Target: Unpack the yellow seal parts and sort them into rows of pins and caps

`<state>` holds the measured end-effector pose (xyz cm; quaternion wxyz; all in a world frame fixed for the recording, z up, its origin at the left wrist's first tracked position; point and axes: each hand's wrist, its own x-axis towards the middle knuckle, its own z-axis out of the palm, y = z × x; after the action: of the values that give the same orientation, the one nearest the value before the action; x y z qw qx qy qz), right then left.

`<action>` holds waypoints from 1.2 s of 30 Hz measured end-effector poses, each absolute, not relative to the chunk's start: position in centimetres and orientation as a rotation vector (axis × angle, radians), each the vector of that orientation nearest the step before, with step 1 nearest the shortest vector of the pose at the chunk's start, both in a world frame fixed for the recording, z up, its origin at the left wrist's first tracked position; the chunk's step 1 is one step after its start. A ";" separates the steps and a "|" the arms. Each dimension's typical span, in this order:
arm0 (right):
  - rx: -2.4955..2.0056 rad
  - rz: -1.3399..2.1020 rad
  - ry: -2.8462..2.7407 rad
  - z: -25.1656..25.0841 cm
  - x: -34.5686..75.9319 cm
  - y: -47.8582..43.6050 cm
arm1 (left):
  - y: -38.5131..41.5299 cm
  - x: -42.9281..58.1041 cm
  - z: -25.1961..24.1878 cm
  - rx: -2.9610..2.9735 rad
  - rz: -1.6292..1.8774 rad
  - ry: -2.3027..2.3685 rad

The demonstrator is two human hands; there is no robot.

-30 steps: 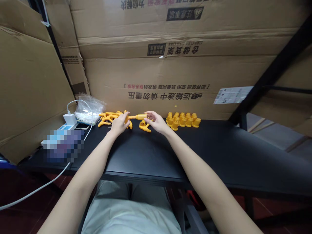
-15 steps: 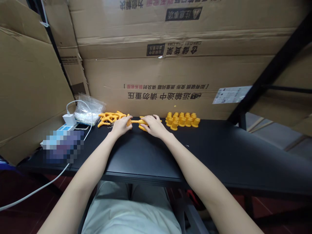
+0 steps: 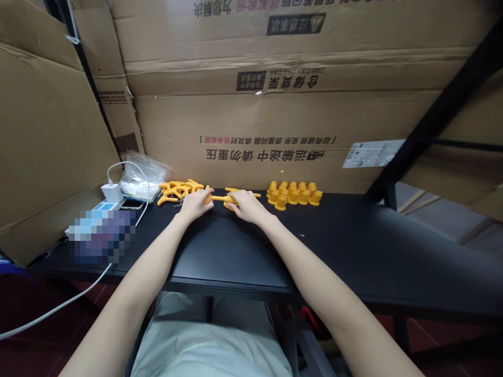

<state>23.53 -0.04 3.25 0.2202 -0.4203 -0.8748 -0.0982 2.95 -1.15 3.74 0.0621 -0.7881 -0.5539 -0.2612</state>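
Yellow branched pieces point(image 3: 172, 188) heaped on the black surface point(image 3: 239, 256), the person's left arm point(image 3: 151, 262) stretched forward, left hand point(image 3: 195, 205) with grip closed on a yellow threaded rod point(image 3: 218, 198), rod level between both hands, right hand point(image 3: 250, 207) back-up, grip curled round its right end, yellow flanged cups point(image 3: 293, 195) in rows.

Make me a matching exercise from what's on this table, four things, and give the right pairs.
1. yellow threaded piece
2. yellow cups
3. charger
4. plastic bag

A. clear and crumpled
B. between the left hand and the right hand
C. grouped to the right of both hands
D. white, with a cable attached

Pairs: 1-B, 2-C, 3-D, 4-A
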 end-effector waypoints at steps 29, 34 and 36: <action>-1.132 -0.298 -2.375 3.8 22.4 -0.9 | -1.2 3.3 4.2 -2.215 -0.777 -1.861; -1.090 -0.394 -2.339 3.8 22.5 -0.8 | -1.2 3.1 4.3 -2.191 -0.847 -1.879; -1.084 -0.411 -2.314 3.9 22.8 -0.7 | -1.0 2.7 4.3 -2.129 -0.864 -1.940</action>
<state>22.82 -0.71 3.86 0.2731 -0.4029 -0.8601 -0.1528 2.67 -1.04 4.32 0.0670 -0.7063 -0.6437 -0.2867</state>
